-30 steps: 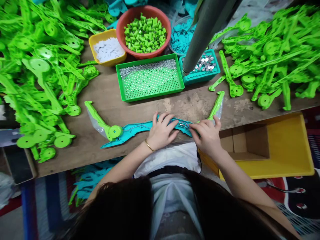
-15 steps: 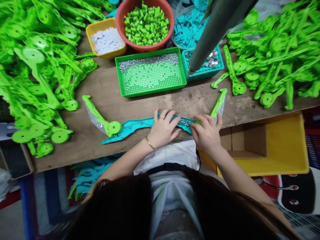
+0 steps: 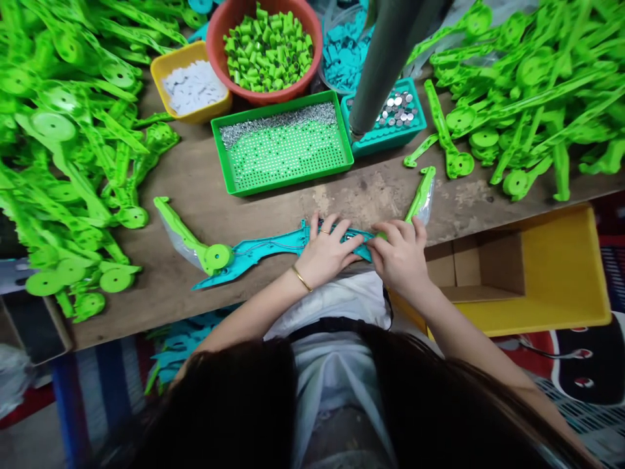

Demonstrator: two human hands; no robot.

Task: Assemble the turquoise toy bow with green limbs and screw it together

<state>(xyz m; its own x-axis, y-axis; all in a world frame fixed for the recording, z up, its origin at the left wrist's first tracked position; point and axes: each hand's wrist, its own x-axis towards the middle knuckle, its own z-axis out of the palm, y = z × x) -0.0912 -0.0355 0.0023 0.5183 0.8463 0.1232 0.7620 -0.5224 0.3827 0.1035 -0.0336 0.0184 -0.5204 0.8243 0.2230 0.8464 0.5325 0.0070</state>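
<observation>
A long teal plastic shell (image 3: 266, 243), curved like half of a toy bow, lies near the table's front edge with a thin wire along its inside. Joined to its left end is a green arm (image 3: 188, 238) with a round hub and a clear film-like piece along it. Another green arm (image 3: 420, 195) rises at the right end. My left hand (image 3: 328, 251) lies over the shell right of its middle, fingers bent down onto it and hiding most of a small metal part. Close beside it, my right hand (image 3: 401, 254) grips the right end with bent fingers; its fingertips are partly hidden.
Green arms are heaped at the left (image 3: 63, 150) and right (image 3: 532, 104). Behind the shell stand a green tray (image 3: 288, 185) of screws, a teal box (image 3: 390, 143) of metal discs, a red bowl (image 3: 263, 98) and a yellow tub (image 3: 195, 116). A dark post (image 3: 385, 71) slants down among them.
My left hand has shifted slightly right along the shell and its fingers now cover more of the metal part. My right hand keeps its hold on the right end. The view has moved a little.
</observation>
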